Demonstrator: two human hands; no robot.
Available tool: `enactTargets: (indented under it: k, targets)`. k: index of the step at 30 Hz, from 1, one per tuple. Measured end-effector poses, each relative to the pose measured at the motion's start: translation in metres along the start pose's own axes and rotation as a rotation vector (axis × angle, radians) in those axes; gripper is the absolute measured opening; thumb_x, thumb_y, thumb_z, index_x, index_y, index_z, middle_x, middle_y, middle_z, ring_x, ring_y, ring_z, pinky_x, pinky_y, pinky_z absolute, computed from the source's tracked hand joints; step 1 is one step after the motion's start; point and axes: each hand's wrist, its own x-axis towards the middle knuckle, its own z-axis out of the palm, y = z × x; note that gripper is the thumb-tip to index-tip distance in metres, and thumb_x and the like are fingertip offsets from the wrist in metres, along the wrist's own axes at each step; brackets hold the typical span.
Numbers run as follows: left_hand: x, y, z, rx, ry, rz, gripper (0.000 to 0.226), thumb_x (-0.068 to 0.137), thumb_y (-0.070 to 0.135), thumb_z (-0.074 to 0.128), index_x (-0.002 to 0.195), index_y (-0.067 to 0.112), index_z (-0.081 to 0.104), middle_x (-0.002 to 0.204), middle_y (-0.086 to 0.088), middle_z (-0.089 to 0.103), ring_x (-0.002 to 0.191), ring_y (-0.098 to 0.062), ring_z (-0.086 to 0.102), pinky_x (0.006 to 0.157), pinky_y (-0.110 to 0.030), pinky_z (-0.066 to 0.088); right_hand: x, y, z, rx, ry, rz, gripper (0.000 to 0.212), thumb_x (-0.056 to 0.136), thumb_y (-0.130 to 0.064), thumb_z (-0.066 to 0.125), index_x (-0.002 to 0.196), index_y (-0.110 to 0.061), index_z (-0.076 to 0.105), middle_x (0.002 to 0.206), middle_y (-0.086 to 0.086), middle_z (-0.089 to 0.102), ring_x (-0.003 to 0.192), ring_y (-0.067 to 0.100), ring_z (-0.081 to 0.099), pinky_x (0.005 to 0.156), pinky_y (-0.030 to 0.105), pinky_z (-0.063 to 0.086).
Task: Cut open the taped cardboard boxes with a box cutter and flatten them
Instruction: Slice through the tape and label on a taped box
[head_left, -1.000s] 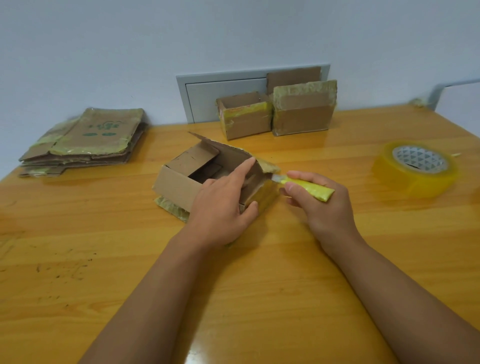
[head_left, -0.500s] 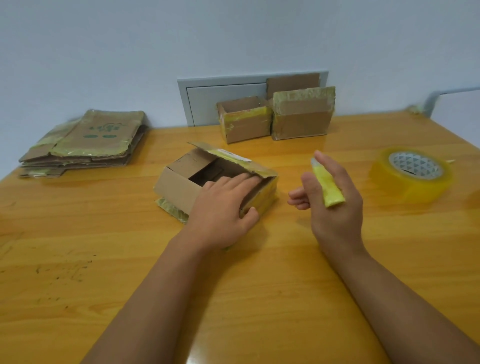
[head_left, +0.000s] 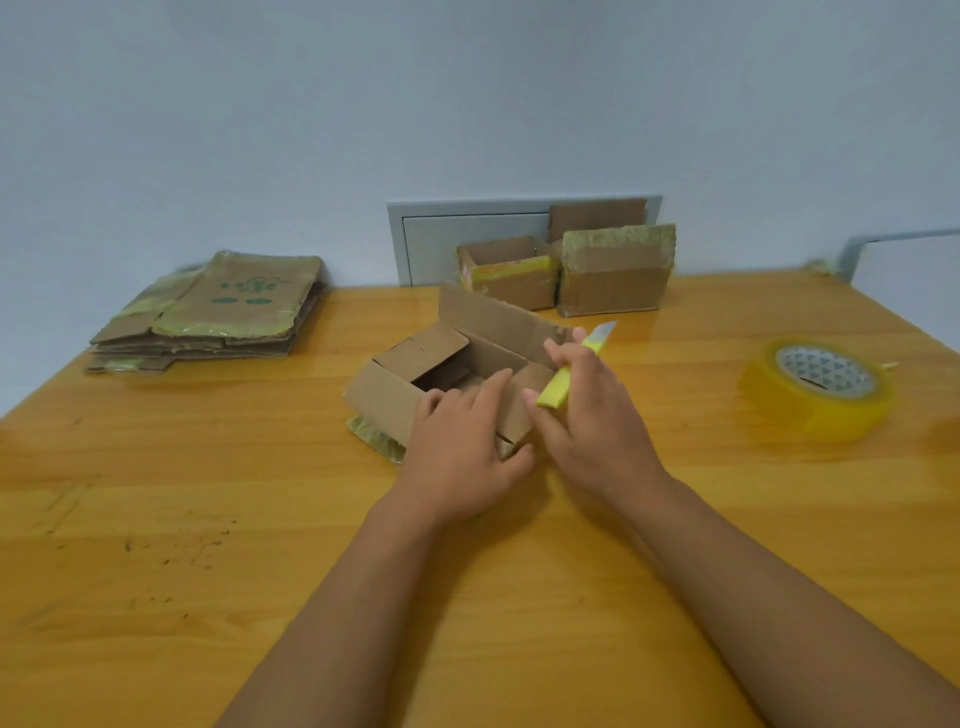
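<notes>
— Both hands at the box (head_left: 395, 395) mid-table: our left hand (head_left: 462, 452) lies flat on its near wall, fingers straight.
— Our right hand (head_left: 597, 426), off to the side before, now grips the cutter (head_left: 566, 374) beside the raised flap (head_left: 493, 322).

An opened box (head_left: 415, 379) sits mid-tabletop (head_left: 208, 519); both hands (head_left: 462, 457) rest at its near right corner. Far left lies a stack of flattened boxes (head_left: 218, 312), far behind stand two more boxes (head_left: 566, 275), and a tape roll (head_left: 815, 387) lies right
</notes>
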Motion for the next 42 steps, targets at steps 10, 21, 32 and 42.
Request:
enactTargets:
  k: [10,21,32,42]
  targets:
    - [0.002,0.000,0.009,-0.081,0.076,0.018,0.081,0.080,0.055,0.050,0.150,0.030,0.019,0.133,0.009,0.049,0.116,-0.008,0.044,0.101,-0.029,0.020,0.009,0.015,0.015,0.130,0.047,0.246,0.041,0.090,-0.057,0.057,0.106,-0.038,0.024,0.088,-0.015,0.056,0.073,0.005,0.056,0.054,0.024,0.038]
    - [0.001,0.007,0.009,-0.116,0.155,0.133,0.099,0.085,0.039,0.067,0.155,0.035,-0.004,0.140,0.007,0.043,0.121,-0.009,0.041,0.089,-0.032,0.029,0.026,-0.003,-0.003,0.294,-0.052,0.493,0.055,0.084,-0.064,0.061,0.114,-0.032,0.029,0.095,-0.013,0.053,0.081,0.004,0.054,0.057,0.026,0.039]
    - [0.003,0.005,-0.007,-0.361,0.563,-0.041,0.046,0.094,0.044,0.044,0.126,0.016,0.061,0.112,0.006,0.067,0.104,-0.012,0.056,0.090,-0.037,0.043,0.032,-0.018,-0.008,0.674,0.056,0.712,0.044,0.083,-0.035,0.063,0.115,-0.031,0.033,0.104,0.002,0.055,0.090,0.020,0.059,0.079,0.046,0.057]
    - [0.006,-0.069,-0.030,-0.195,0.290,-0.643,0.096,0.077,0.063,0.070,0.153,0.028,0.022,0.147,-0.002,0.042,0.132,-0.028,0.043,0.099,-0.048,0.044,0.004,-0.029,-0.029,0.770,0.109,0.364,0.051,0.084,0.011,0.049,0.089,-0.037,0.033,0.138,-0.016,0.055,0.061,0.005,0.049,0.051,0.023,0.040]
